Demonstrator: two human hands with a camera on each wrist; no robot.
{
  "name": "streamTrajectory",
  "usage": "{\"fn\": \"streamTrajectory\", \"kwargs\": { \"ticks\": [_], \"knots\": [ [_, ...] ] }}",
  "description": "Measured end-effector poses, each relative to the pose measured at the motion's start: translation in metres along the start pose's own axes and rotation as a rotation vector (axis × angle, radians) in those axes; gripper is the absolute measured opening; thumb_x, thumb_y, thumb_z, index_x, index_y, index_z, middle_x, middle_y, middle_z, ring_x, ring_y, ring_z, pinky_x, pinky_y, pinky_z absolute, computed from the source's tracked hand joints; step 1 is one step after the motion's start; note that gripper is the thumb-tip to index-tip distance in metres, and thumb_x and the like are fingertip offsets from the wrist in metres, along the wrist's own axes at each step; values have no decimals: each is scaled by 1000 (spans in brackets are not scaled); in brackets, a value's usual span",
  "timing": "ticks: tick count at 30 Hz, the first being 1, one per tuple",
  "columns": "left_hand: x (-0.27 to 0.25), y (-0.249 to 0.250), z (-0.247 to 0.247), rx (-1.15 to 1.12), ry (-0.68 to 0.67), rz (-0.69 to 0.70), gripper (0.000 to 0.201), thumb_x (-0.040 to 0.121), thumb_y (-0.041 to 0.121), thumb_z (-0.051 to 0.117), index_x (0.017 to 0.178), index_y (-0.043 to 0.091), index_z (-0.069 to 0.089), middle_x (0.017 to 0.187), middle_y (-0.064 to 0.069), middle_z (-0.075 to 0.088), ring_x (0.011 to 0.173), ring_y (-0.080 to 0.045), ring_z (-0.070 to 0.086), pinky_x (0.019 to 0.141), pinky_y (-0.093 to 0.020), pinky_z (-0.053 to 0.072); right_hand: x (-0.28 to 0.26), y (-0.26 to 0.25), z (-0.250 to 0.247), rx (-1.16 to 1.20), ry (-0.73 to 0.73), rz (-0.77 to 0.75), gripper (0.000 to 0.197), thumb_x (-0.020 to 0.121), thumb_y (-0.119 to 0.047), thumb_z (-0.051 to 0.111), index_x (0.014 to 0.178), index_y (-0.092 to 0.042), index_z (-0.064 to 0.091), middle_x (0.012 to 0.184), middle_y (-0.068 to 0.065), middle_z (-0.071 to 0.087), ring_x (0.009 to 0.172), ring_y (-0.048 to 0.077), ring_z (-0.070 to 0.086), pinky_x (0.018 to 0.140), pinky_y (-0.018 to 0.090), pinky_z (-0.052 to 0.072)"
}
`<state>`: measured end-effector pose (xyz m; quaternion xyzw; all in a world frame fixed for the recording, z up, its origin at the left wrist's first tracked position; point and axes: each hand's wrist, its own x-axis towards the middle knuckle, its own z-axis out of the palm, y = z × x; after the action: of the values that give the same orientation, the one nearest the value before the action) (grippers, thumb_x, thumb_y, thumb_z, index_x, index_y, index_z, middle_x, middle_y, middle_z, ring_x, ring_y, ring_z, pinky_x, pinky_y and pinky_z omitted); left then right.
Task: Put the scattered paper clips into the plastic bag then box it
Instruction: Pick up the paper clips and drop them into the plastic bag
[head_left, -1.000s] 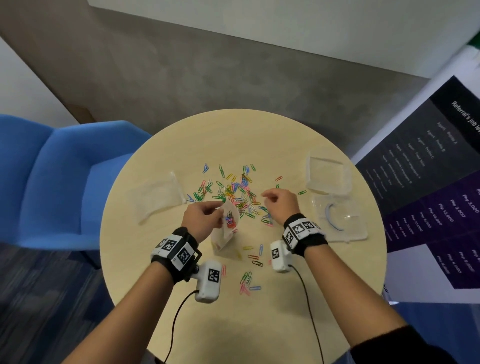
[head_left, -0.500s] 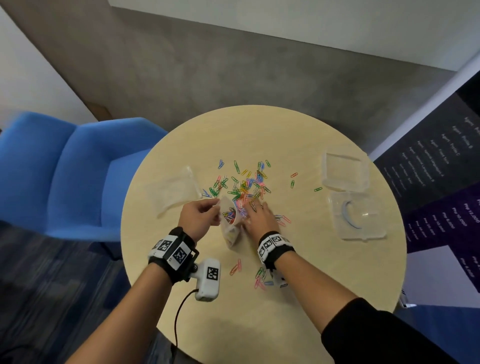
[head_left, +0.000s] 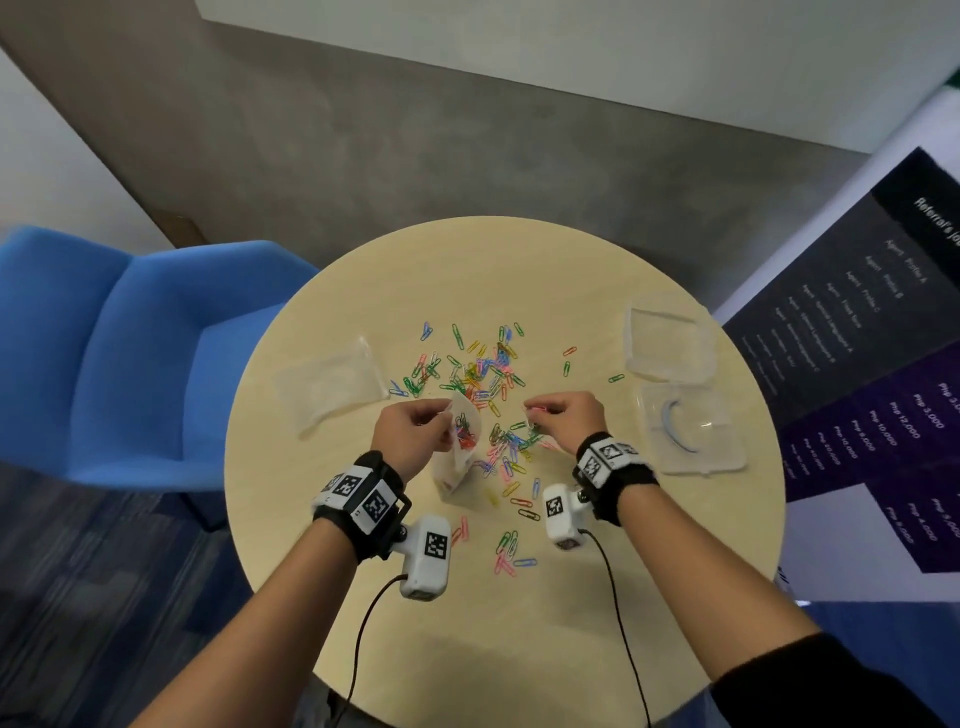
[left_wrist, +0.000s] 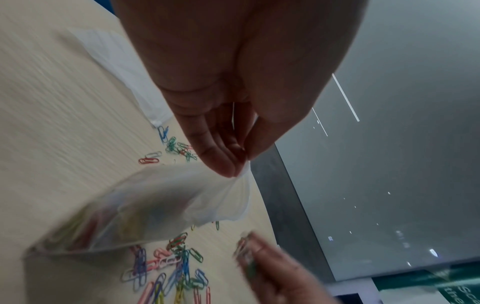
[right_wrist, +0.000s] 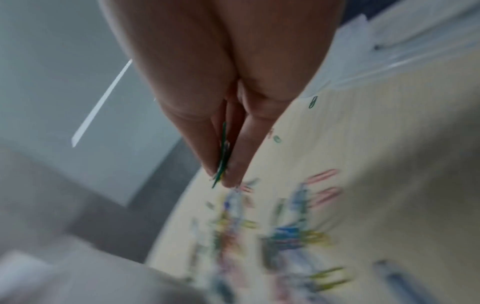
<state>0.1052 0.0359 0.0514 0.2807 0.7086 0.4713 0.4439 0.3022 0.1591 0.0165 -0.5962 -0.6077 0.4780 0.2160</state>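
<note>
The left hand (head_left: 410, 434) held the plastic bag (head_left: 460, 457) upright on the round desk (head_left: 519, 623), its fingers (left_wrist: 221, 162) pressed together with the thumb and pinching the bag's top edge so the mouth stood open. Coloured clips already lay inside the bag, seen through its clear wall in the left wrist view. The right hand (head_left: 569, 423) hovered just right of the bag, above the pile, its fingers (right_wrist: 207, 148) pinching a small bunch of paper clips (right_wrist: 223, 156), green among them. The scattered paper clips (head_left: 483, 374) were spread over the middle of the desk, behind the bag and to its right, with a smaller group (head_left: 511, 556) lying nearer the person between the two wrists. A second clear bag (head_left: 332, 387) lay flat to the left of the pile. On the right side of the desk sat the clear plastic box (head_left: 667, 345) and, just in front of it, its lid (head_left: 691, 431). A blue chair (head_left: 130, 353) stood beyond the desk's left edge.
</note>
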Motion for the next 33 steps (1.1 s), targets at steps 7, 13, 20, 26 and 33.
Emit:
{"fn": "streamTrajectory", "kwargs": {
  "ticks": [7, 13, 20, 26, 33],
  "knots": [
    [3, 1, 21, 45, -22, 14, 22, 90, 11, 63, 109, 6, 73, 76, -9, 72, 56, -13, 64, 67, -30, 57, -26, -53, 5, 418, -313, 46, 19, 82, -1, 74, 100, -3, 74, 98, 10, 74, 91, 22, 71, 81, 30, 59],
    [0, -2, 27, 87, -37, 45, 25, 91, 16, 64, 112, 7, 72, 73, -9, 72, 57, -13, 63, 73, -34, 59, -31, -56, 34, -288, -344, -101, 30, 92, -16, 56, 118, -16, 70, 113, 4, 70, 102, 22, 65, 93, 37, 54],
    [3, 2, 9, 23, -3, 34, 21, 91, 10, 62, 109, 5, 72, 75, -7, 72, 53, -9, 63, 66, -27, 56, -39, -70, 33, -204, -104, -295, 19, 86, -6, 66, 103, -11, 73, 87, 3, 72, 69, 16, 68, 67, 25, 58],
    [2, -10, -27, -25, 70, 33, 21, 92, 7, 60, 110, 4, 71, 70, -9, 68, 57, -14, 62, 68, -30, 56, -56, -15, 26, -729, -273, -865, 12, 90, -22, 58, 84, -17, 68, 75, -2, 65, 65, 15, 59, 59, 30, 55],
    [-2, -12, -35, -63, 90, 16, 20, 92, 4, 59, 108, 2, 71, 59, -1, 65, 51, -11, 60, 66, -29, 55, -96, 77, 65, -1129, -885, -1218, 55, 90, -28, 55, 139, -5, 45, 148, 16, 43, 135, 33, 42, 112, 47, 33]
  ]
}}
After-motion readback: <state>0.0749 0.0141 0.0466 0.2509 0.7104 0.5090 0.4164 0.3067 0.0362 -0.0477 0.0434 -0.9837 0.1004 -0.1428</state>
